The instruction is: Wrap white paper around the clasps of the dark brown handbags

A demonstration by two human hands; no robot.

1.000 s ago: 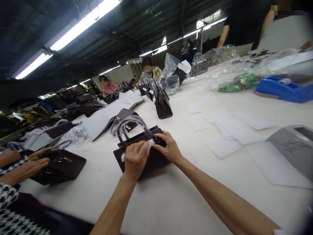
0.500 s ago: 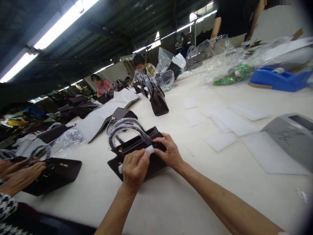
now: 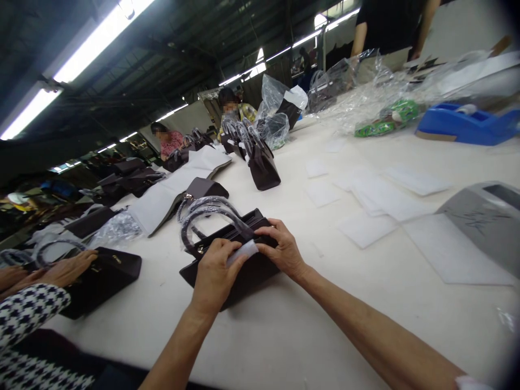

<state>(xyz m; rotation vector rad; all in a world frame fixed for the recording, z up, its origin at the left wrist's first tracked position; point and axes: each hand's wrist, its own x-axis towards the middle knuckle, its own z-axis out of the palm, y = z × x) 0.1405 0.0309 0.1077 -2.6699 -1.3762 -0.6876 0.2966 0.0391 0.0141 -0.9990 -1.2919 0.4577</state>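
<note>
A dark handbag [image 3: 252, 276] with plastic-wrapped handles [image 3: 211, 208] stands on the white table before me. Across its upper front lies a strip of white foam [image 3: 242, 252]. My left hand [image 3: 215, 271] is closed on the left part of that strip, thumb along it. At the strip's right end, my right hand [image 3: 280, 248] pinches it against the bag's upper edge, its fingers bent over the edge near the handle's base.
At the left, a person's hands [image 3: 60, 273] rest on another dark bag [image 3: 117, 276]. White foam sheets [image 3: 368, 225], a grey object [image 3: 483, 216] and a blue tape dispenser [image 3: 467, 124] lie at the right. More wrapped bags [image 3: 262, 165] stand farther back.
My left hand has shifted slightly left and opened up along the strip, so more of the white foam shows. The other person's hands and bag have moved a little right.
</note>
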